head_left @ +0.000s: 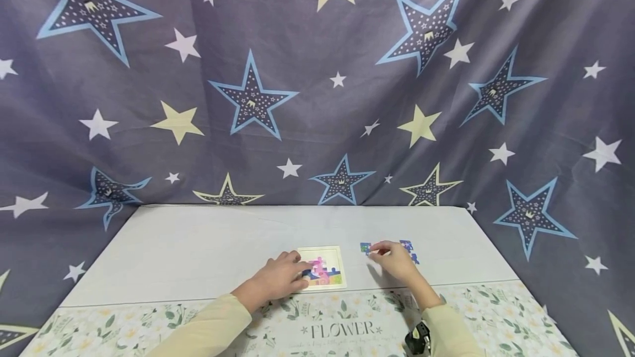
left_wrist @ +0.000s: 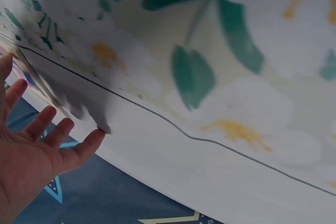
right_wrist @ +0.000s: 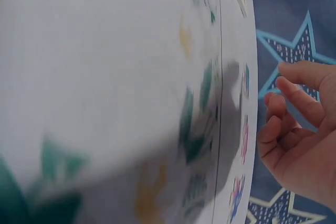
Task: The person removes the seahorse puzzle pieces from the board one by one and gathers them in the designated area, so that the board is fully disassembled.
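Note:
A jigsaw puzzle tray (head_left: 343, 269) with a pale rim lies on the table, with joined pink, blue and green pieces (head_left: 323, 275) in its lower part. My left hand (head_left: 279, 275) rests at the tray's left side, fingertips over its edge; in the left wrist view this hand (left_wrist: 39, 145) has its fingers spread. To the right of the tray, my right hand (head_left: 394, 260) is above several loose puzzle pieces (head_left: 365, 247), partly hiding them. In the right wrist view, the right hand (right_wrist: 302, 129) has loosely bent fingers, and no piece shows between them.
The white tabletop (head_left: 213, 252) carries a floral cloth (head_left: 342, 313) printed "FLOWER" along its near side. Behind stands a dark curtain (head_left: 297, 70) with stars. A black device (head_left: 418, 339) is on the right wrist.

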Available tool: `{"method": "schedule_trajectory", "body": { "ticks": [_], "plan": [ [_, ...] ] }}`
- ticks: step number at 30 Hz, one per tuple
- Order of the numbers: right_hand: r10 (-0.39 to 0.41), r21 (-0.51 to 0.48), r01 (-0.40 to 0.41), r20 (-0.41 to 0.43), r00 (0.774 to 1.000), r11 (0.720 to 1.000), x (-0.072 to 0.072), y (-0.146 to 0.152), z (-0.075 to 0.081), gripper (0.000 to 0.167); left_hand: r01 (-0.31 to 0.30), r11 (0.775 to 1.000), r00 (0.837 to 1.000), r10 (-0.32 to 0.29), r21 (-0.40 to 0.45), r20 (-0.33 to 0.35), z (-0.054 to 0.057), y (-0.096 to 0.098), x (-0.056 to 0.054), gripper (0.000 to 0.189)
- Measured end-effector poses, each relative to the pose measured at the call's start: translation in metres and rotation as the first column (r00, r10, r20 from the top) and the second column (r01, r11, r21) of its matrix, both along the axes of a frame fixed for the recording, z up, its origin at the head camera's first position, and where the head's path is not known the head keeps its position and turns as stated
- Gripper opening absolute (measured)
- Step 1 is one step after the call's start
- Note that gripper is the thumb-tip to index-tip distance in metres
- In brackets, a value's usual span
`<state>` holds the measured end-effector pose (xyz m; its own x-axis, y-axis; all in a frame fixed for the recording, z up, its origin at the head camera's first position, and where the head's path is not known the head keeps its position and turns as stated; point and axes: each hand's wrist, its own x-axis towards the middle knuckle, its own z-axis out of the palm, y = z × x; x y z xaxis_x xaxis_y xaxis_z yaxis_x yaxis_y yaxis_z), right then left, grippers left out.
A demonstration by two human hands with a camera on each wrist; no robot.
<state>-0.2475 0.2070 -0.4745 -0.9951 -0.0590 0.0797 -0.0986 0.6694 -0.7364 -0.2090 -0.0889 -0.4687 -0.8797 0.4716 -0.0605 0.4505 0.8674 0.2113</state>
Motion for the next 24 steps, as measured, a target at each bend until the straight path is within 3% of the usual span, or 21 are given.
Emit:
{"method": "schedule_trajectory", "body": {
  "ticks": [9,17,24],
  "plan": [
    [0.121,-0.003,-0.121,-0.023,0.992,0.993,0.009,-0.041,0.004,0.015,-0.020,1.000,1.000,0.020,-0.003,0.011,-0.004,-0.006,-0.003,0.050],
    [0.264,0.021,-0.265,0.048,0.963,0.964,0.013,-0.067,0.004,0.019,-0.011,1.000,1.000,0.011,-0.002,0.005,-0.004,-0.007,-0.004,0.048],
    [0.275,0.047,-0.278,0.070,0.959,0.959,0.013,-0.080,0.002,0.018,-0.006,1.000,1.000,0.006,0.002,0.007,-0.002,-0.007,-0.003,0.048]
  ]
}}
